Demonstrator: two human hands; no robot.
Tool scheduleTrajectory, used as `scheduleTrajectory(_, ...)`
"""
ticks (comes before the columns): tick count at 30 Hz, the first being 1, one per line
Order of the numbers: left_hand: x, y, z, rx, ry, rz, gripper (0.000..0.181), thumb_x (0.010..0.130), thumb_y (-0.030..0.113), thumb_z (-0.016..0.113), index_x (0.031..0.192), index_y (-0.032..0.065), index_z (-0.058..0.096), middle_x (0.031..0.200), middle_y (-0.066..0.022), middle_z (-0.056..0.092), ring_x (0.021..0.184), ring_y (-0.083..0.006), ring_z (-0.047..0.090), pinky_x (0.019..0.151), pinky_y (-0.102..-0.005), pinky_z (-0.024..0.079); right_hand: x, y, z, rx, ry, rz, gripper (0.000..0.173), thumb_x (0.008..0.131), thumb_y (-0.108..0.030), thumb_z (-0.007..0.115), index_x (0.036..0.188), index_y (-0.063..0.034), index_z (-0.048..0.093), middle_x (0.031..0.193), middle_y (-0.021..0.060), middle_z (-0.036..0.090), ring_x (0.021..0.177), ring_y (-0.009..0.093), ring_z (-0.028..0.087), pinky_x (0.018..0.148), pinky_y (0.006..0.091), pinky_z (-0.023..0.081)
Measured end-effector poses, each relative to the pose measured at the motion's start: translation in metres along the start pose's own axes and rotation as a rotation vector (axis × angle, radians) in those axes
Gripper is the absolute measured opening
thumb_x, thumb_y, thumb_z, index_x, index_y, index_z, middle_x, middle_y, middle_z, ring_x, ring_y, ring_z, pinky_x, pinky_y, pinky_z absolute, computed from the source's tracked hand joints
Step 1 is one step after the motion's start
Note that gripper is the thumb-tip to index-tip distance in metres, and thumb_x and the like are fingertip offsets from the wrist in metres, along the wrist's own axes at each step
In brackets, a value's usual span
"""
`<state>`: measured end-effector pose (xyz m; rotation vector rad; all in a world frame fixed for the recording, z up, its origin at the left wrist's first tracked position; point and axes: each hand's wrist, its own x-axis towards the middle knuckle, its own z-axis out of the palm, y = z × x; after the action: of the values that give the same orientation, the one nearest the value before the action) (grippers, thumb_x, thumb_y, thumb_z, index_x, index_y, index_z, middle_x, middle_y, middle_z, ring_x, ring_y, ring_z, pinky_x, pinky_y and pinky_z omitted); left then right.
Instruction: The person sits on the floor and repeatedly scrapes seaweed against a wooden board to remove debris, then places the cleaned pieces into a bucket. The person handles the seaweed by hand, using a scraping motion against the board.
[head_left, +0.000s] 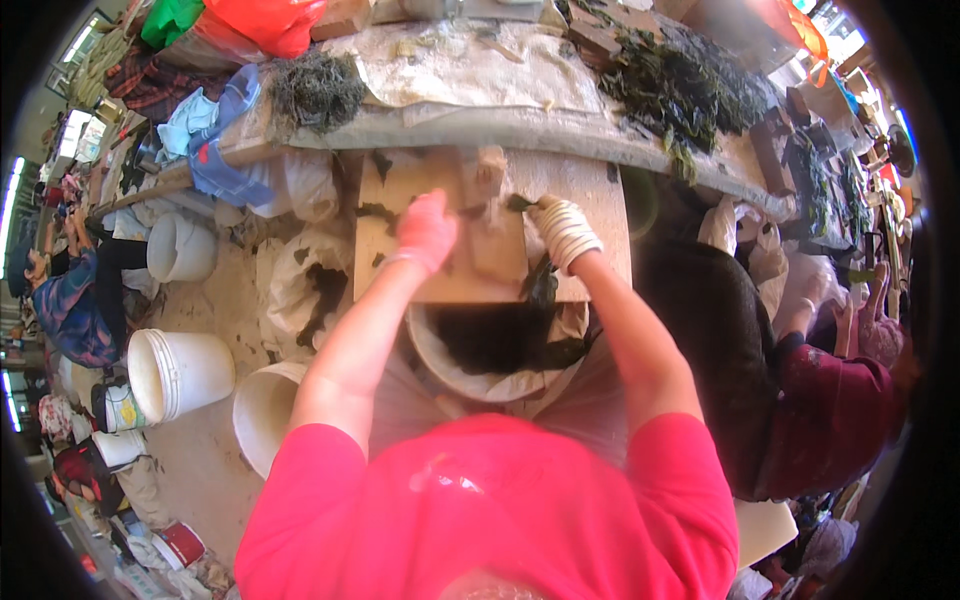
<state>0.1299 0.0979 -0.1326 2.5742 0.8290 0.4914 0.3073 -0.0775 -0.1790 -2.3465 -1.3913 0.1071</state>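
My left hand (427, 231), in a pink glove and somewhat blurred, is over the left half of a wooden board (555, 169); whether it grips anything is not visible. My right hand (564, 231), in a striped knit glove, pinches a dark green piece of seaweed (520, 202) over the board's right half. Between the hands a wooden block (489, 174) stands at the upper end of a flat wooden piece (499, 251). Another seaweed strip (540, 281) hangs at the board's near edge, below my right hand. Small dark scraps lie along the board's left side.
Under the board's near edge is a lined tub (427, 356). A cloth-covered bench (480, 75) beyond bears a seaweed heap (675, 90) and a tangled dark bundle (316, 91). White buckets (199, 375) stand at left. One person (832, 412) sits close on the right, another (75, 307) far left.
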Motion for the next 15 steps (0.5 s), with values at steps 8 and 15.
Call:
scheduleTrajectory(8,-0.084,0.018,-0.056,-0.065,-0.635,0.119,0.044,0.078,0.015,0.06,0.12,0.0081,0.05,0.109,-0.0221,0.055,0.1,-0.037,0.054,0.084,-0.0404,0.044,-0.048,0.011,-0.015,0.867,-0.126,0.0,0.026,0.091,-0.027,0.053,0.087,-0.0017,0.062,0.057,0.0008,0.05,0.05,0.01,0.047,0.048,0.0247,0.038)
scheduleTrajectory(15,-0.069,0.062,-0.092,-0.516,-0.137,0.389,0.031,0.079,0.002,0.055,0.109,0.0064,0.057,0.096,-0.0152,0.06,0.083,-0.0307,0.058,0.074,-0.0331,0.048,-0.076,-0.156,-0.131,1.181,-0.37,0.177,0.03,0.087,-0.032,0.058,0.095,-0.0038,0.063,0.066,0.0048,0.06,0.055,0.011,0.053,0.052,0.0244,0.041)
